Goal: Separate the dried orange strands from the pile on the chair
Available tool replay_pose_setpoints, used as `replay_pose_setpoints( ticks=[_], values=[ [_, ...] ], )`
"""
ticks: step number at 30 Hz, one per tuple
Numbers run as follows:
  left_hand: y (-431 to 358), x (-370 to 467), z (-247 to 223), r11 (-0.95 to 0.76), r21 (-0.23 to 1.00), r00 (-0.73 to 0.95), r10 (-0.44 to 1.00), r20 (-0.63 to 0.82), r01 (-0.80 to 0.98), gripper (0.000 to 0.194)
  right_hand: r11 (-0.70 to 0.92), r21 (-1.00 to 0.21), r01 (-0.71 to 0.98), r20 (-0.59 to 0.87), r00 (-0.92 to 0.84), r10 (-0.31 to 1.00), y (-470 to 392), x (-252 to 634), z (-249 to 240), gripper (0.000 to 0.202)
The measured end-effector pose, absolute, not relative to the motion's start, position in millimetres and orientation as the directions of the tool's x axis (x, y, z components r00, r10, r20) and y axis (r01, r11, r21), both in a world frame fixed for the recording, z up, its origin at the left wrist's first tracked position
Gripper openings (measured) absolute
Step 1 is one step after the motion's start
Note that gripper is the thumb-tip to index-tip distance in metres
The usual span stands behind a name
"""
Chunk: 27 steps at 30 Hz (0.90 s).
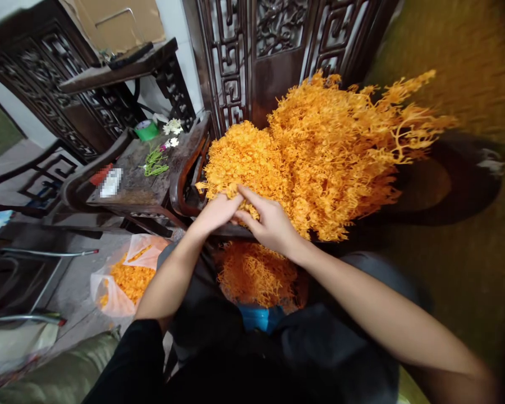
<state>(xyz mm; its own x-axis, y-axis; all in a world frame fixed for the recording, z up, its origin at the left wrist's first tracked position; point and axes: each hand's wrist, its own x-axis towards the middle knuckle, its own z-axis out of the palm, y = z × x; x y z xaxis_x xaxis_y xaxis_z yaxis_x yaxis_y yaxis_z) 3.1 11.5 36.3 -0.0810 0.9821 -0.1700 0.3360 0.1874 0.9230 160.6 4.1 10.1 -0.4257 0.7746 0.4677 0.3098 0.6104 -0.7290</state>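
My left hand point(222, 212) is closed around a small orange frilly sprig point(232, 190), low over the front edge of the seat. My right hand point(273, 224) meets it, thumb and index finger closing on the orange strands between the two hands; some fingertips are hidden. Right behind them rises a large heap of orange, finely branched sprigs point(332, 151), with longer branching ends sticking out to the right. Between my knees, below the hands, more orange strands point(258, 275) sit over a blue container point(261, 318).
A clear plastic bag point(141, 249) of orange pieces lies on the floor at left. On a dark wooden chair point(137, 193) are green tape point(146, 130), white flowers point(172, 127) and green stems point(155, 161). Carved wooden panels point(278, 73) stand behind the heap.
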Motion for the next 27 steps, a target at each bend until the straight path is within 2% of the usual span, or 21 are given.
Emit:
replay_pose_setpoints(
  ticks=[2, 3, 5, 6, 8, 10, 11, 12, 14, 17, 19, 21, 24, 27],
  values=[
    [1, -14, 47, 0.148, 0.668, -0.133, 0.988, -0.074, 0.729, 0.030, 0.600, -0.752, 0.275, 0.413, -0.512, 0.753, 4, 160, 9, 0.053],
    [-4, -20, 52, 0.146, 0.506, -0.161, 0.987, -0.013, 0.850, 0.032, 0.589, -0.764, 0.262, 0.387, -0.544, 0.744, 3, 159, 8, 0.051],
    [-13, -29, 57, 0.113, 0.292, -0.153, 0.981, 0.119, 0.950, 0.031, 0.551, -0.799, 0.241, 0.343, -0.570, 0.747, 3, 158, 8, 0.048],
    [-15, -32, 58, 0.046, 0.265, -0.093, 0.981, 0.168, 0.963, 0.029, 0.526, -0.819, 0.229, 0.326, -0.569, 0.755, 3, 158, 9, 0.047],
    [-18, -36, 58, -0.206, 0.361, 0.125, 0.964, 0.235, 0.909, 0.032, 0.448, -0.871, 0.202, 0.271, -0.564, 0.780, 2, 160, 14, 0.043],
    [-18, -39, 57, -0.421, 0.567, 0.326, 0.907, 0.266, 0.708, 0.042, 0.281, -0.944, 0.174, 0.130, -0.587, 0.799, 2, 163, 20, 0.041],
    [-17, -40, 56, -0.447, 0.672, 0.381, 0.888, 0.257, 0.591, 0.043, 0.167, -0.974, 0.156, 0.037, -0.611, 0.790, 1, 165, 23, 0.040],
    [-17, -41, 56, -0.422, 0.761, 0.398, 0.887, 0.234, 0.493, 0.041, 0.047, -0.990, 0.131, -0.049, -0.638, 0.769, 1, 166, 25, 0.040],
    [-18, -43, 54, -0.299, 0.875, 0.324, 0.929, 0.176, 0.381, 0.033, -0.157, -0.986, 0.061, -0.156, -0.675, 0.721, 0, 169, 29, 0.036],
    [-19, -43, 51, -0.134, 0.930, 0.123, 0.988, 0.097, 0.341, 0.021, -0.265, -0.964, -0.017, -0.183, -0.679, 0.711, 1, 170, 29, 0.025],
    [-20, -39, 48, -0.053, 0.941, 0.035, 0.998, 0.044, 0.334, 0.020, -0.187, -0.982, 0.001, -0.143, -0.646, 0.750, 3, 169, 26, 0.022],
    [-20, -32, 45, -0.006, 0.947, 0.005, 1.000, 0.004, 0.322, 0.020, 0.029, -0.998, 0.053, -0.008, -0.583, 0.812, 5, 167, 23, 0.024],
    [-21, -21, 41, 0.021, 0.953, 0.002, 1.000, -0.023, 0.303, 0.022, 0.361, -0.917, 0.171, 0.246, -0.470, 0.848, 6, 161, 19, 0.026],
    [-23, -14, 39, 0.027, 0.955, 0.043, 0.998, -0.042, 0.295, 0.023, 0.457, -0.845, 0.277, 0.322, -0.419, 0.849, 7, 156, 16, 0.026]
  ],
)
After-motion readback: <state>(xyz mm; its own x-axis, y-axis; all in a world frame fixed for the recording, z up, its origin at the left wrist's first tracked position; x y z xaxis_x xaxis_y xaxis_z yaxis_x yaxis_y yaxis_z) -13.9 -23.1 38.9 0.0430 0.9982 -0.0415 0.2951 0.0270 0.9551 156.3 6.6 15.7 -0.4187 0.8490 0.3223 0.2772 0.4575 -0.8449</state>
